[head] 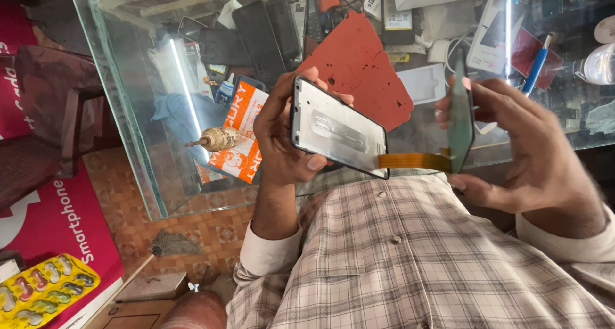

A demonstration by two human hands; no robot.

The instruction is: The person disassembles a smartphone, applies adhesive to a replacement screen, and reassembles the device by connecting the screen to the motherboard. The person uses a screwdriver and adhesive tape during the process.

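Head view: red mat (pixel 359 66), spare phones (pixel 269 28) behind phone frame (pixel 338 129).

The left hand (pixel 282 137) holds the phone frame (pixel 338 129) above the near edge of the glass worktop (pixel 128 98). To its right the right hand (pixel 532 149) holds the screen panel (pixel 461 114) upright and edge-on, and the flex ribbon (pixel 413 160) runs between frame and panel. Behind the frame a flat mat (pixel 362 69) lies on the worktop, with several phones (pixel 269 31) farther back to its left. A small bottle (pixel 221 139) lies left of the left hand (on its side). The pen (pixel 537 63) lies behind the right hand.
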